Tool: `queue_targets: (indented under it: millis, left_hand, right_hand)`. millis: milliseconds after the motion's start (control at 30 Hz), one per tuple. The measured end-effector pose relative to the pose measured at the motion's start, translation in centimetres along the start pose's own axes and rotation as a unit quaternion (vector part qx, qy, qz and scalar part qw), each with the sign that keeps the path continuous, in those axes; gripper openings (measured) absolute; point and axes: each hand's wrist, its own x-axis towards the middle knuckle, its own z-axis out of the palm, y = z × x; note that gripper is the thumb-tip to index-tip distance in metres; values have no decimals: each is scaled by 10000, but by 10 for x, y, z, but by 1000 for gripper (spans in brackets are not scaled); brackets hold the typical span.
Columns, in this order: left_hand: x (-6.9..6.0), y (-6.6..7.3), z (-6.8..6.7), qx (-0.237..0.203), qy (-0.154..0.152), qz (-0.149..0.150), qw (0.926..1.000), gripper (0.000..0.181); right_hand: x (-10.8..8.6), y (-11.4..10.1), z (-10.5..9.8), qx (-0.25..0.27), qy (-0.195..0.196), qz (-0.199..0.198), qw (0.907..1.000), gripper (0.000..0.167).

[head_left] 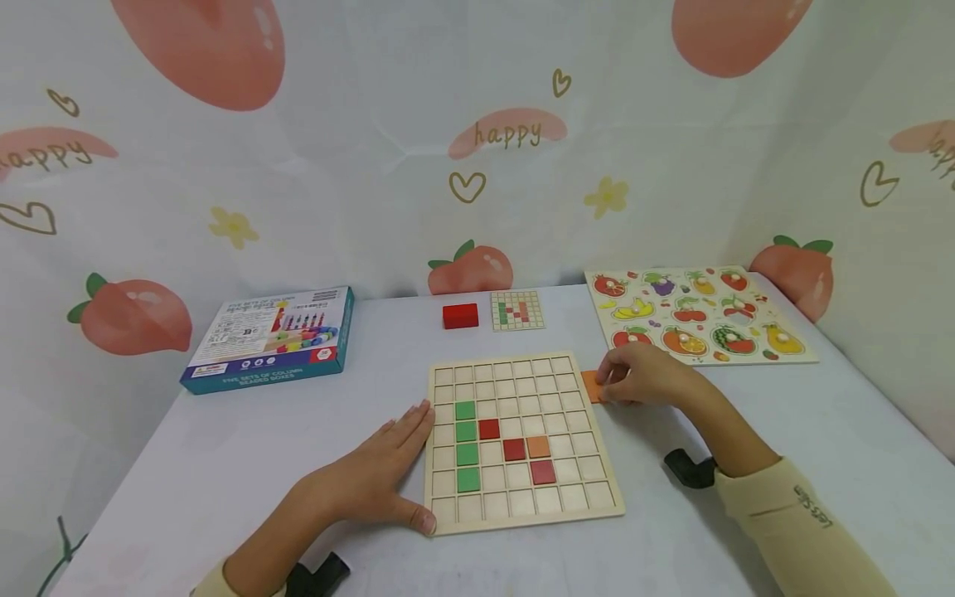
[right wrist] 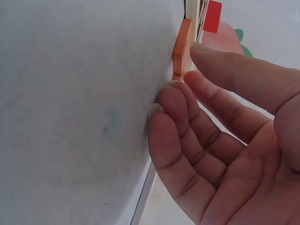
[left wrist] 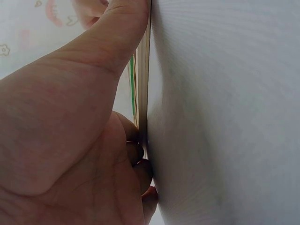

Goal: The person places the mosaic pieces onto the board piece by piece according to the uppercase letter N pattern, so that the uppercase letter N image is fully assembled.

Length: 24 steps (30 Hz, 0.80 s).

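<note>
A wooden grid board (head_left: pixel 525 524) lies on the table with several green tiles (head_left: pixel 467 454) in one column, three red tiles (head_left: pixel 513 449) on a diagonal and one orange tile (head_left: pixel 538 447). My left hand (head_left: pixel 366 477) rests at the board's left edge, fingers straight, thumb at the near corner. Just off the board's right edge are loose orange tiles (right wrist: pixel 183 47), lying flat on the table. My right hand (head_left: pixel 642 377) pinches at their right end with thumb and index finger; the fingertips partly hide them.
Behind the board sit a red block (head_left: pixel 460 316) and a small pattern card (head_left: pixel 518 311). A boxed bead set (head_left: pixel 272 340) lies at the back left. A fruit picture board (head_left: pixel 697 315) lies at the back right, close behind my right hand.
</note>
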Motion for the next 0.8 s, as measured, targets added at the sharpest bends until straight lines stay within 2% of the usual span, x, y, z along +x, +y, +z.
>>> queue_targets:
  millis: [600,800]
  left_hand:
    - [-1,1,-1,-1,6,40,10000,134]
    - [-1,1,-1,-9,11,30,10000,135]
  right_hand:
    - [4,6,0,-150,-102,-319,9993,17]
    - [4,7,-1,258,-202,-349,9989,14]
